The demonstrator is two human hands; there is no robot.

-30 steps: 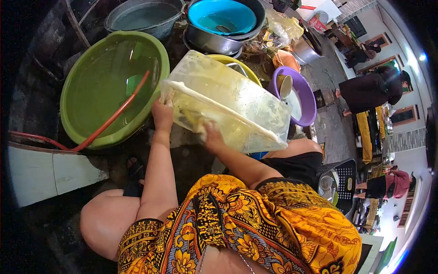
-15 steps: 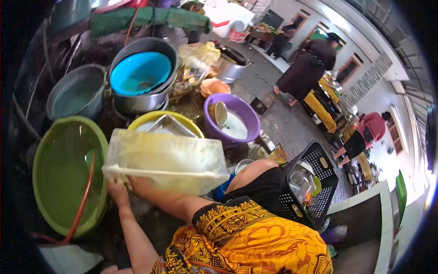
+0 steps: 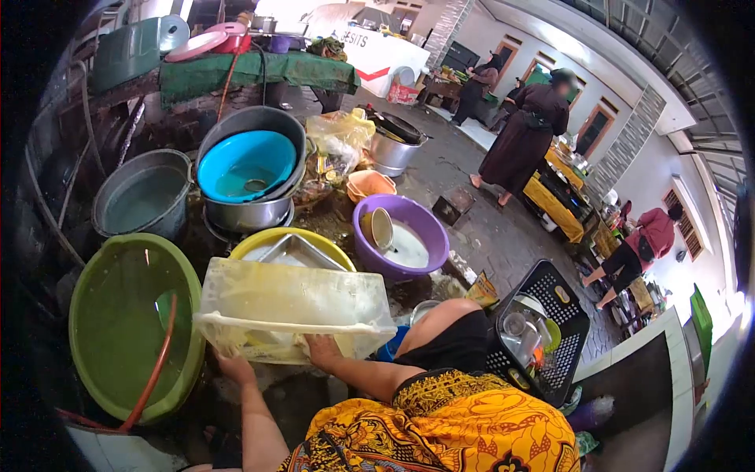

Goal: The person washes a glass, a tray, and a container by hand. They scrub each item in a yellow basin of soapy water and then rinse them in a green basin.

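Observation:
A large, translucent yellowish plastic box (image 3: 295,295) is tilted in front of me, its thick whitish rim facing me. My left hand (image 3: 234,366) grips its lower left corner. My right hand (image 3: 322,352) presses against the box's lower side right of the middle, fingers bent; whatever lies under them is hidden. Just behind the box is a yellow basin (image 3: 343,256) holding a metal tray (image 3: 297,250). Left of my left hand stands a big green tub (image 3: 102,330) of water with a red hose (image 3: 161,370) hanging into it.
A purple basin (image 3: 442,242) holds whitish water and a dipper (image 3: 381,229). A blue basin (image 3: 252,161) sits on stacked pots, beside a grey bucket (image 3: 141,193). At my right stands a black crate (image 3: 572,315) of dishes. Several people, one in dark clothes (image 3: 523,141), stand farther back.
My right hand has slid rightward along the box from near its left corner. The left hand and box have shifted slightly down and right in view, as the camera tilted upward.

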